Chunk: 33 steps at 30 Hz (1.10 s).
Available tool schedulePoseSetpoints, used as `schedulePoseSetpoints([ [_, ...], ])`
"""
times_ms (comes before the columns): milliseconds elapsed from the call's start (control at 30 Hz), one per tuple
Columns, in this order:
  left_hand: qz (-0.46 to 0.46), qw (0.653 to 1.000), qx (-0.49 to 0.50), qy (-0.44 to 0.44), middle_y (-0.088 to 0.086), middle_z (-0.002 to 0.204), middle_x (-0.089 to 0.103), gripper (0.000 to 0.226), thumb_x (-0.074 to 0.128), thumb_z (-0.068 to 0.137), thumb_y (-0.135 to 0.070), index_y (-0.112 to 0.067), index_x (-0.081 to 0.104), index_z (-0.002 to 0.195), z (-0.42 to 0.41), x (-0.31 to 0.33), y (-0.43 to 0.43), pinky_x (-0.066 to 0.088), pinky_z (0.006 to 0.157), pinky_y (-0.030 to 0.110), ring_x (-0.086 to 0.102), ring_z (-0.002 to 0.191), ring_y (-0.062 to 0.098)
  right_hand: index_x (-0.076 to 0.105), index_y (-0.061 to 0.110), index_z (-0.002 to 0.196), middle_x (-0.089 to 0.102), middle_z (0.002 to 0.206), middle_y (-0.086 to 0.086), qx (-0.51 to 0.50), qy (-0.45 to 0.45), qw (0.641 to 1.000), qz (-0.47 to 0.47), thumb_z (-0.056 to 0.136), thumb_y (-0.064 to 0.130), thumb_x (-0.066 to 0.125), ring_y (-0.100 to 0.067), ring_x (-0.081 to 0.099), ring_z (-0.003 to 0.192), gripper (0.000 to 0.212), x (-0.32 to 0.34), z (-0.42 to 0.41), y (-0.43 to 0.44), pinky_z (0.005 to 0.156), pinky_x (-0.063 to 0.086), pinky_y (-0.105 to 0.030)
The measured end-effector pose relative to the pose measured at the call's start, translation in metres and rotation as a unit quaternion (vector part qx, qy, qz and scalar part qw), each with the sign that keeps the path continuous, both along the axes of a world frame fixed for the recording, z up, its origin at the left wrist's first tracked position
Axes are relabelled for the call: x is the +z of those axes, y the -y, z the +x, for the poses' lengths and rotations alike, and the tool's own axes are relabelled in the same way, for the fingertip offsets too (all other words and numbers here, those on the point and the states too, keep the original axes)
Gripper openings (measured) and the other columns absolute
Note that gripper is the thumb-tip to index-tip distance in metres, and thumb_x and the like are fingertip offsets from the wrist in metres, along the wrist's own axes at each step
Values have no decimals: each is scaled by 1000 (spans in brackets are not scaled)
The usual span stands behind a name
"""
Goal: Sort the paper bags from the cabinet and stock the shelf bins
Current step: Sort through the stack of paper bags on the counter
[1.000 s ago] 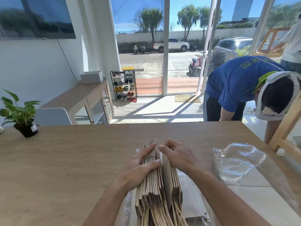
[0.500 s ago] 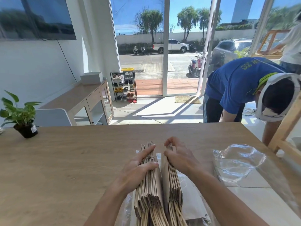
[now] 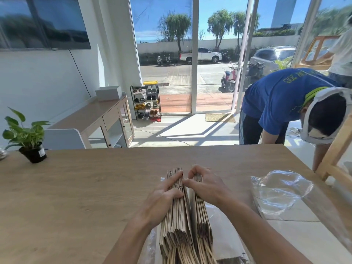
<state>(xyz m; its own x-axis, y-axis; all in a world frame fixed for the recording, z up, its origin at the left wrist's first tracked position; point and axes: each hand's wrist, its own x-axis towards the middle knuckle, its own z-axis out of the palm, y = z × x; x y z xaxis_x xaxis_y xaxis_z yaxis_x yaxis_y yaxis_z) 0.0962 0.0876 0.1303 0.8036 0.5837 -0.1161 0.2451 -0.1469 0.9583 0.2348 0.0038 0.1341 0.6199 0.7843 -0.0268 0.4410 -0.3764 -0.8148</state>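
A thick stack of flat brown paper bags [image 3: 182, 225] stands on edge on the wooden table [image 3: 76, 197], resting on clear plastic wrap. The stack is split into a left bundle and a thinner right bundle with a gap between them. My left hand [image 3: 163, 197] grips the left bundle from its left side, fingers curled over the top edges. Over the top of the right bundle curls my right hand [image 3: 207, 185], fingertips in the gap. The two hands nearly touch at the far end of the stack.
A crumpled clear plastic bag [image 3: 280, 193] lies on the table to the right. A small potted plant [image 3: 28, 138] stands at the far left. A person in a blue shirt [image 3: 282, 103] bends over past the table's far right corner, beside a wooden frame [image 3: 335, 155].
My hands have slid toward the far end of the stack and come closer together. The person in blue has shifted slightly.
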Motion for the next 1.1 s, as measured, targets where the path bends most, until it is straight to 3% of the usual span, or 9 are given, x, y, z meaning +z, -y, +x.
schedulePoseSetpoints([
  [100, -4, 1000, 1, -1, -18, 148, 42, 68, 55, 68, -36, -47, 49, 134, 0, 0, -1, 23, 118, 34, 34, 136, 1, 57, 29, 88, 52, 115, 0, 3, -14, 1000, 7, 86, 30, 62, -14, 47, 104, 5, -1, 0, 0, 78, 32, -25],
  [267, -1, 1000, -3, 4, -19, 146, 42, 68, 55, 70, -34, -43, 47, 137, 0, -1, -1, 25, 110, 25, 35, 133, -1, 54, 39, 100, 47, 122, 2, 13, -31, 999, 32, 91, 21, 51, -11, 42, 108, 20, -3, -1, 2, 84, 30, -24],
  [400, 6, 1000, 0, 4, -18, 148, 41, 66, 56, 73, -32, -41, 47, 138, -1, -2, -2, 24, 105, 21, 34, 133, -2, 65, 33, 88, 47, 125, 3, 26, -34, 999, 23, 91, 16, 46, -7, 41, 109, 26, 1, 0, 2, 88, 28, -22],
  [533, 15, 1000, -4, -2, -17, 149, 39, 58, 56, 88, -20, -40, 45, 141, -1, -3, -3, 24, 108, 23, 33, 135, 0, 60, 30, 81, 50, 117, 2, 21, -15, 1000, 3, 88, 33, 58, -11, 45, 105, 9, -1, 1, 1, 85, 31, -25],
  [633, 23, 1000, -4, -5, -17, 149, 39, 58, 55, 90, -17, -39, 43, 142, -1, -2, -1, 23, 111, 24, 32, 135, -1, 57, 28, 80, 51, 110, 4, 16, 13, 1000, -14, 80, 43, 67, -12, 47, 101, 18, -2, 3, 0, 78, 34, -25],
  [733, 34, 999, -2, -3, -21, 144, 39, 57, 54, 91, -16, -39, 43, 142, 0, -1, 1, 22, 108, 22, 32, 131, -3, 53, 31, 74, 52, 100, 5, 9, 30, 999, -17, 77, 47, 69, -11, 49, 93, 23, 0, 2, -2, 65, 33, -15],
  [867, 29, 1000, 0, 0, -23, 140, 41, 56, 55, 91, -18, -41, 43, 141, -1, -1, 1, 23, 106, 21, 33, 129, -5, 51, 33, 72, 53, 100, 3, 18, 36, 999, -20, 79, 44, 68, -12, 48, 91, 22, -1, 3, -3, 62, 29, -11],
  [1000, 14, 1000, 1, -2, -22, 142, 42, 59, 56, 81, -34, -48, 45, 136, -2, 0, 1, 27, 107, 26, 36, 132, 0, 55, 34, 86, 52, 111, 1, 23, -2, 1000, 3, 86, 30, 59, -13, 48, 100, 6, -1, 3, -1, 69, 33, -19],
  [1100, 11, 1000, 0, -1, -21, 146, 42, 66, 54, 71, -37, -48, 46, 135, -2, 1, 2, 26, 110, 26, 36, 133, -1, 55, 42, 99, 48, 118, 3, 33, -18, 999, 24, 90, 22, 49, -12, 45, 108, 24, -4, 4, 0, 86, 34, -26],
])
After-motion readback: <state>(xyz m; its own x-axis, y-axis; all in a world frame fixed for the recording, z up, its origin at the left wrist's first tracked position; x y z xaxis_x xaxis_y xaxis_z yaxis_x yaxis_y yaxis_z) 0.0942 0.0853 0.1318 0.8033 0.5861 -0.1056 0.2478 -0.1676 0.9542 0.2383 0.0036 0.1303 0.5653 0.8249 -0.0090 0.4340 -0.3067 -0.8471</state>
